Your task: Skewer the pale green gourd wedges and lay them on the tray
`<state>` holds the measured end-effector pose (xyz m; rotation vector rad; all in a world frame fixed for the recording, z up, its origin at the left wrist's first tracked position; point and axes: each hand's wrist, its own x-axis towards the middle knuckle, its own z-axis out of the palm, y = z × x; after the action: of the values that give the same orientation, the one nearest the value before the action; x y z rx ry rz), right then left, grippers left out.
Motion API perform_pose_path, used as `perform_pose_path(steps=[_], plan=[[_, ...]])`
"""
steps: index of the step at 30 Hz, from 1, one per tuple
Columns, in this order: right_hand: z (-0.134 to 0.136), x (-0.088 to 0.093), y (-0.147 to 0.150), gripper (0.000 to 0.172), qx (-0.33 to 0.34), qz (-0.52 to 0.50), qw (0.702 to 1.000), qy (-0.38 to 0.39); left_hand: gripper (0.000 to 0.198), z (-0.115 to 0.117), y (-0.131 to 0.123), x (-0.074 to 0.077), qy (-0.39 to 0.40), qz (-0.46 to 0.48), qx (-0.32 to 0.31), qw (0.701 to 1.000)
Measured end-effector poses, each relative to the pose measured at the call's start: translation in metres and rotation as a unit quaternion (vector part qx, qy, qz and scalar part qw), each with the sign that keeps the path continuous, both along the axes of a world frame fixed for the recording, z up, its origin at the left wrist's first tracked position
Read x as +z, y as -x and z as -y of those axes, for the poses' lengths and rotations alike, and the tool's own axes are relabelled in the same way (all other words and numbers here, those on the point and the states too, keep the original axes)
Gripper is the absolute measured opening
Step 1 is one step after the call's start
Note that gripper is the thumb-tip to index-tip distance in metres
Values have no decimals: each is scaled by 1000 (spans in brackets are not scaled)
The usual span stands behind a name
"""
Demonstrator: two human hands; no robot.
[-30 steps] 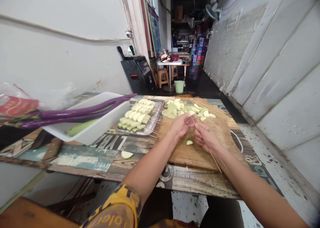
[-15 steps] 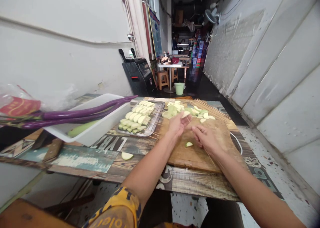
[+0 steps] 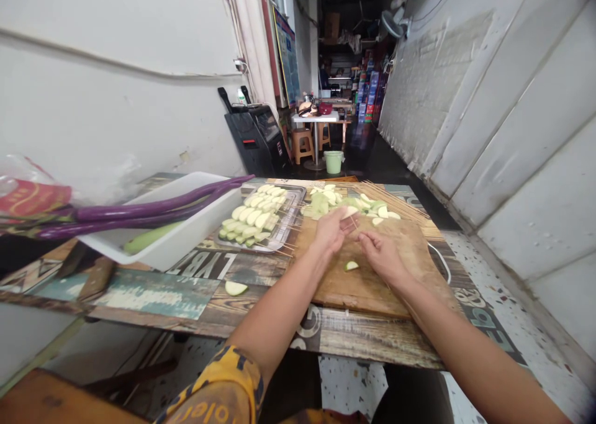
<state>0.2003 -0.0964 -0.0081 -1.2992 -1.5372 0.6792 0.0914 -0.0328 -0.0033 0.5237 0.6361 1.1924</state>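
Observation:
Above the wooden cutting board (image 3: 372, 287), my left hand (image 3: 331, 233) is closed around a pale zucchini slice (image 3: 349, 211). My right hand (image 3: 379, 253) pinches a thin wooden skewer (image 3: 354, 223), whose upper part runs up to that slice. Whether the tip has pierced it I cannot tell. A small green-edged end piece (image 3: 351, 266) lies on the board between my forearms. Behind my hands is a heap of cut slices (image 3: 328, 195). To the left, a metal tray (image 3: 284, 238) bears rows of skewered slices (image 3: 254, 216).
Long purple eggplants (image 3: 139, 213) lie across a white plastic bin (image 3: 162, 253), which holds a light green vegetable (image 3: 151, 238). Many bare skewers (image 3: 400, 203) lie behind the board. A single slice (image 3: 236, 288) rests near the table's front edge. A green bucket (image 3: 333, 162) stands beyond.
My right hand has turned slightly, and the skewer's lower length, seen below it before, no longer shows. The left hand stays nearly in place with the slice. The view has shifted a little.

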Motion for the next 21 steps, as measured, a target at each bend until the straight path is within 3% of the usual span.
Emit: perform_pose_path(steps=[2,4,8,10,12,18,21], plan=[[0,1,-1,22,-3,-11,1000,-6,5,7,-6,-1,-13,-38,-56,998],[-1,1,-3,23,-16,-28,999,-7,8,12,-11,-2,-29,-69,-71,995],[-7,2,-9,21,-93,-107,990,-1,14,2,-12,-3,-125,-159,38,979],[-10,2,-12,20,-128,-183,975,22,22,-12,-10,-3,-210,-225,76,949],[-12,2,-14,18,-131,-260,955,49,31,-28,-9,-2,-267,-280,74,919],[-11,2,-11,14,-93,-348,927,104,32,-57,-12,8,-263,-418,-12,869],[-11,0,-10,15,-88,-352,927,99,30,-58,-8,14,-256,-431,-7,865]])
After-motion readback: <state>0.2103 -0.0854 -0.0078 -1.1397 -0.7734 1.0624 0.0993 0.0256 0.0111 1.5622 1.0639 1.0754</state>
